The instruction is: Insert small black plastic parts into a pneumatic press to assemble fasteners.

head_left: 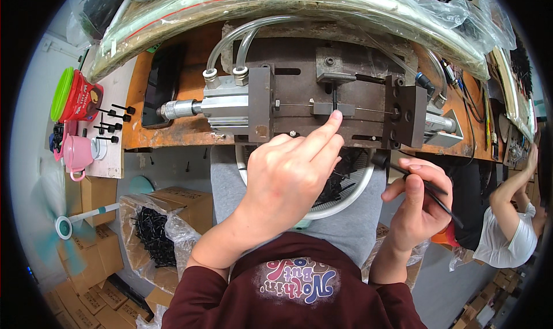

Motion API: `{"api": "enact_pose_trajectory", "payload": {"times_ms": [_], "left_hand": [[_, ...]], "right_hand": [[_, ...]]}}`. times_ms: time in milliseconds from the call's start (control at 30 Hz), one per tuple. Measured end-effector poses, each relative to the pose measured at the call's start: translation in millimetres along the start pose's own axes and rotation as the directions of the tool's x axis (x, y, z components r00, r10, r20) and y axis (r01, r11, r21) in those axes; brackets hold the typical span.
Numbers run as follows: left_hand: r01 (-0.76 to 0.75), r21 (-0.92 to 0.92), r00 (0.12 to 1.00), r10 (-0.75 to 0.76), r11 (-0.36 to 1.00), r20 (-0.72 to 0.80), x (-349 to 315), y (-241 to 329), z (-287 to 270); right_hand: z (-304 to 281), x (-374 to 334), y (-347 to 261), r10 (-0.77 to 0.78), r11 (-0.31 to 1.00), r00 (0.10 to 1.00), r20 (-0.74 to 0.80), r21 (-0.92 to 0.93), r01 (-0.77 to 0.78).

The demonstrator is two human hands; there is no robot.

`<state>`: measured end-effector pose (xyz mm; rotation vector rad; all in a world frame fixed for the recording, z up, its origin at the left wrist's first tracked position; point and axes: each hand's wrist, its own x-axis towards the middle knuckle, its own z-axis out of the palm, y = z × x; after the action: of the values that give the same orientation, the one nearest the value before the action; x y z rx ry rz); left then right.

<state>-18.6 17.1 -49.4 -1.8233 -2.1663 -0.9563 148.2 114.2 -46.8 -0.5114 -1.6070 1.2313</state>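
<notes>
Where the bench ends at the far left, a red tub (79,97) with a green lid stands above a pink cup (76,152), with loose black pins (113,120) just beside them; below, a lined box (151,235) holds more black parts; on the orange bench (185,133) sits a metal jig (322,93) with an air cylinder (214,106) and clear hoses (242,35); the left hand (288,179) reaches up, fingers loosely apart, its forefinger tip touching a small block (333,108) on the jig, holding nothing, as far as shows; a white basin (340,196) lies under it; the right hand (417,205) is pinched on a thin black rod (429,191), below the jig.
</notes>
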Motion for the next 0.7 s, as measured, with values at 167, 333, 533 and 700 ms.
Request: {"api": "enact_pose_trajectory", "payload": {"times_ms": [167, 333, 533, 700], "left_hand": [[0.010, -0.008, 1.000, -0.010, 1.000, -0.003, 2, 1, 1], [0.021, -0.146, 0.999, -0.016, 0.989, 0.031, 2, -1, -6], [-0.187, -0.487, 0.980, 0.195, 0.853, -0.036, -16, 14, -10], [-0.096, -0.402, 0.994, 0.068, 0.911, -0.082, -16, 14, -17]], "right_hand": [[-1, 7, -7, 0.416, 0.893, 0.906, 0.074, 0.158, -0.422], [-4, 9, -2, 0.485, 0.816, 0.863, 0.138, 0.283, -0.504], [1, 7, 1, 0.528, 0.717, 0.807, 0.264, 0.371, -0.590], [3, 8, -1, 0.490, 0.797, 0.843, 0.221, 0.279, -0.536]]}}
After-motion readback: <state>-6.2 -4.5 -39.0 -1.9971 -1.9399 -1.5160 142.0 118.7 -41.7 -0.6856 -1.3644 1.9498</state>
